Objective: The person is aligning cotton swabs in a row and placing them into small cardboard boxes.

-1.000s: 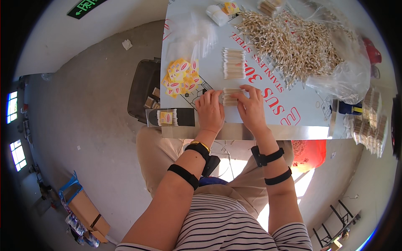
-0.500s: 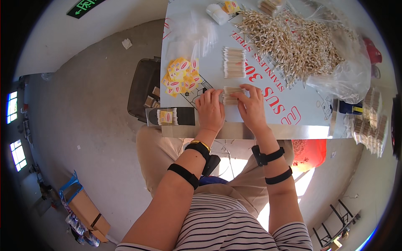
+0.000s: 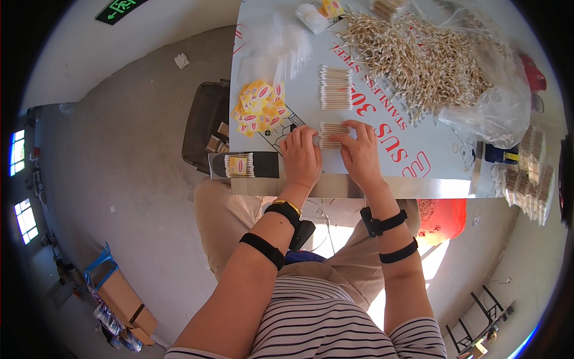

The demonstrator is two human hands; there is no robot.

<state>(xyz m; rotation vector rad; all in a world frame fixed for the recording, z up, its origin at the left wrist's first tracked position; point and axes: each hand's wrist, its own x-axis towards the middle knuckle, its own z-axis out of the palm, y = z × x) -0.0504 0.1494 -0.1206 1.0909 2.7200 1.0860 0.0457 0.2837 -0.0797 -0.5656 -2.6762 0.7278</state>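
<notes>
A small row of cotton swabs (image 3: 330, 136) lies side by side near the table's front edge, between my two hands. My left hand (image 3: 301, 157) is at its left ends, fingers bent, with index finger and thumb against the swabs. From the other side my right hand (image 3: 361, 152) has its fingertips curled over the right ends. Just beyond is a longer, neatly laid row of cotton swabs (image 3: 336, 88). To the left of my left hand, a black holder (image 3: 267, 165) bears a bundle of swabs with a yellow label (image 3: 238, 165).
A big heap of loose cotton swabs (image 3: 418, 57) covers the far right, beside clear plastic (image 3: 493, 116). Yellow labels (image 3: 260, 107) and clear bags (image 3: 275, 48) lie at left. A dark bin (image 3: 203, 122) stands beyond the table's left edge; packed swabs (image 3: 529, 179) are at right.
Hardly anything differs. Both hands stay at the ends of the small swab row, with only a very slight shift of the whole picture.
</notes>
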